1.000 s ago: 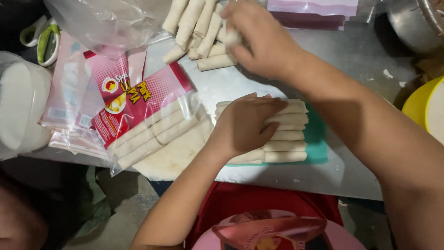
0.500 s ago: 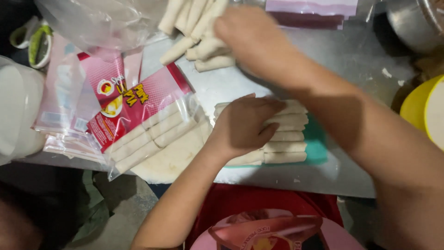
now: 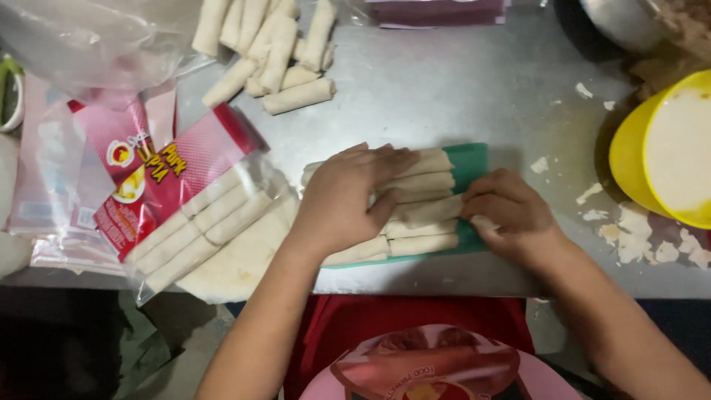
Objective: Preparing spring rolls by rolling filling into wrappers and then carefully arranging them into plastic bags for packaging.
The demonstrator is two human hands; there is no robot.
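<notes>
Right hand (image 3: pixel 509 213): withdrawn from loose rolls (image 3: pixel 270 52), now closed on one roll (image 3: pixel 429 210), added to tray (image 3: pixel 474 159) stack. Left hand (image 3: pixel 342 198): kept flat, open, on stack.

A single head-worn camera looks almost straight down from close above the metal table (image 3: pixel 459 81), whose near edge runs across the lower part of the frame. The green tray (image 3: pixel 474 159) sits near the middle. Left of the tray the view reaches the red-and-clear packet (image 3: pixel 178 192); right of it, the yellow bowl (image 3: pixel 629 155), cut by the frame edge. Below the tray lies the wearer's red clothing (image 3: pixel 370 318).
</notes>
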